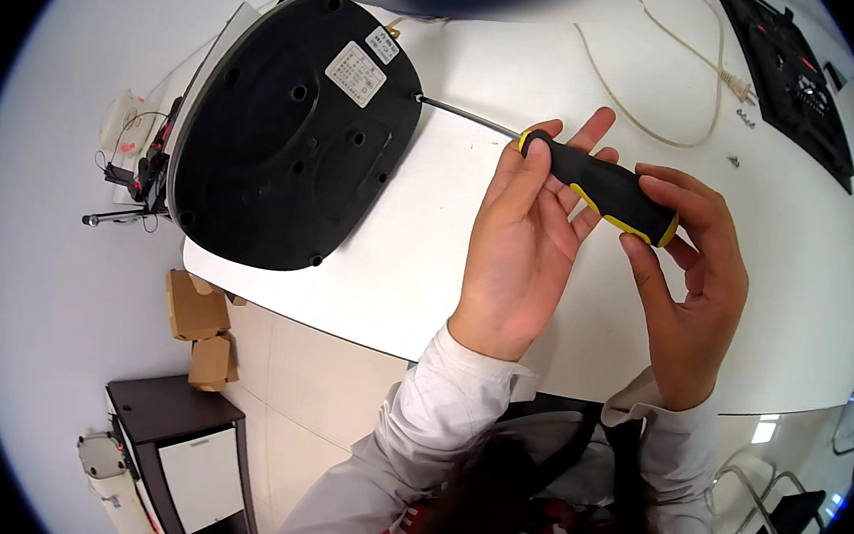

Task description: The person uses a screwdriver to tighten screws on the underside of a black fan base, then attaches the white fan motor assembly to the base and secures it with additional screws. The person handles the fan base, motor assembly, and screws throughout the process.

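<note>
Left hand (524,245): closed lightly on the front of the screwdriver (609,189) handle, thumb on top near the collar, fingers underneath, one fingertip sticking out past the handle. Right hand (702,274): thumb and fingers pinched round the butt end of the same handle, palm off it.

Screwdriver is above the white table (425,297), shaft pointing left; tip meets the rim of the black base (264,169) at an edge hole. Can't tell if it's seated on a screw. Base is tilted, underside showing, two white labels (356,74) on it.

Containers: black tool case (797,85) open at upper right, red-marked and small silver pieces in it. Loose screws (746,118) on the table just beside it, near the cable plug (738,88). Cardboard boxes (196,307) below table level at left; contents not visible.
</note>
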Motion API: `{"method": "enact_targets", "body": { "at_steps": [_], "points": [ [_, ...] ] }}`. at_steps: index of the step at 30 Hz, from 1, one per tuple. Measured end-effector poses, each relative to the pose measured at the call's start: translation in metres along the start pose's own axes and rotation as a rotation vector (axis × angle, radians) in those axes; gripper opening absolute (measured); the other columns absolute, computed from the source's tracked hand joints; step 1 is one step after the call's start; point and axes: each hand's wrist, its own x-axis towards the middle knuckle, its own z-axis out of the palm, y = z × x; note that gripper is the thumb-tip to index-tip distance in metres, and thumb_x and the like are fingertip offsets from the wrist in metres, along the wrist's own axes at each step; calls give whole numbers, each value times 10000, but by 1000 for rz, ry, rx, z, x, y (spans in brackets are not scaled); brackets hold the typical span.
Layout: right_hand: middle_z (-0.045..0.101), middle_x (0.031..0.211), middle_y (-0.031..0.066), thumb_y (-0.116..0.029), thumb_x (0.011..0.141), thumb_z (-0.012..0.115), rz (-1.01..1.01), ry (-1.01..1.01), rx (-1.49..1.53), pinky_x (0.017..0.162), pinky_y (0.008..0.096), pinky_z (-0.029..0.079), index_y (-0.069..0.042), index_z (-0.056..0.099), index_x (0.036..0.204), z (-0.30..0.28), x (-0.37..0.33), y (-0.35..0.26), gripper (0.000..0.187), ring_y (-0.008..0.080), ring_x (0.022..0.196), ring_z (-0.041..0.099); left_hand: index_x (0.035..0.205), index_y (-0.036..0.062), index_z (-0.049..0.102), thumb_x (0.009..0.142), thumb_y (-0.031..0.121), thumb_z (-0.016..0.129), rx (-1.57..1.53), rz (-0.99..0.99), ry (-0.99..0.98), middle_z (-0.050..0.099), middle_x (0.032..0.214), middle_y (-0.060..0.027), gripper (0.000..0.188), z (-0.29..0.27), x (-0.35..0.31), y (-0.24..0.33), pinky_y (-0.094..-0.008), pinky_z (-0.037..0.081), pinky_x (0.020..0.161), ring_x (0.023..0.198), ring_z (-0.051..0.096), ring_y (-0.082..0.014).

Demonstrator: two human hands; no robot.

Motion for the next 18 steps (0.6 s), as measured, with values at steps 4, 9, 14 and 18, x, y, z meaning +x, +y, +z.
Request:
{"method": "enact_targets", "body": {
  "at_steps": [4, 9, 14, 18],
  "points": [
    [565, 1092, 108, 101, 724, 623, 4, 2, 23, 799, 317, 529, -32, 570, 1049, 0, 1, -1, 355, 235, 1000, 581, 1158, 88, 376, 972, 259, 363, 28, -6, -22, 447, 1313, -153, 253, 2, 0, 4, -332, 379, 932, 1133, 478, -210],
    [563, 1095, 110, 94, 727, 626, 29, -12, -8, 800, 317, 528, -35, 564, 1060, -1, 1, -2, 362, 234, 1010, 577, 1144, 64, 398, 959, 202, 380, 9, -10, 8, 432, 1322, -183, 232, 4, 1, 4, -344, 412, 906, 1090, 508, -217],
    [563, 1096, 108, 72, 732, 635, 23, -25, -10, 792, 318, 532, -39, 563, 1059, 2, 0, -2, 352, 236, 1009, 578, 1155, 78, 384, 966, 234, 367, 42, -3, 24, 464, 1297, -164, 246, 3, -1, 6, -337, 390, 917, 1098, 502, -213],
    [562, 1096, 112, 68, 736, 637, 20, -41, -6, 788, 322, 535, -37, 562, 1058, 3, 0, -1, 347, 240, 1002, 581, 1164, 81, 377, 970, 241, 358, 62, 16, 44, 480, 1283, -158, 252, 0, 0, 5, -334, 381, 926, 1107, 498, -215]
  ]
}}
